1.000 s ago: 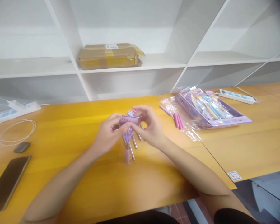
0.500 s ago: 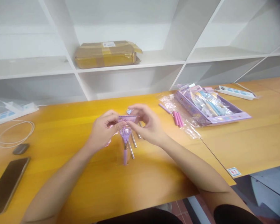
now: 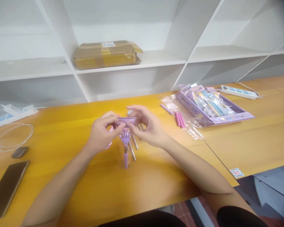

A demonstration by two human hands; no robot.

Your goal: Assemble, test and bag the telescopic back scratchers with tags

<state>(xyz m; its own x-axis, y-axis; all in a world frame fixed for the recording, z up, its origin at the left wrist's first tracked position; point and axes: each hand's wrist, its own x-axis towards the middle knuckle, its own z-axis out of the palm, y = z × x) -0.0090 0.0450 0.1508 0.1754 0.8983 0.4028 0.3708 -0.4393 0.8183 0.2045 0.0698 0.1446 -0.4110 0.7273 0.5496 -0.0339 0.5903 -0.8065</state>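
Purple packet (image 3: 125, 137) shifted left, top pinched between left hand (image 3: 100, 132) and right hand (image 3: 150, 129)

Purple card (image 3: 126, 120) print blurred, phone (image 3: 9, 189) cut off

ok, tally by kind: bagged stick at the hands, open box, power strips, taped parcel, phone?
Purple hand-headed stick in clear plastic: 1
Open purple cardboard box: 1
White power strips with blue panels: 2
Brown taped cardboard parcel: 1
Flat dark rectangular phone: 1
Total: 6
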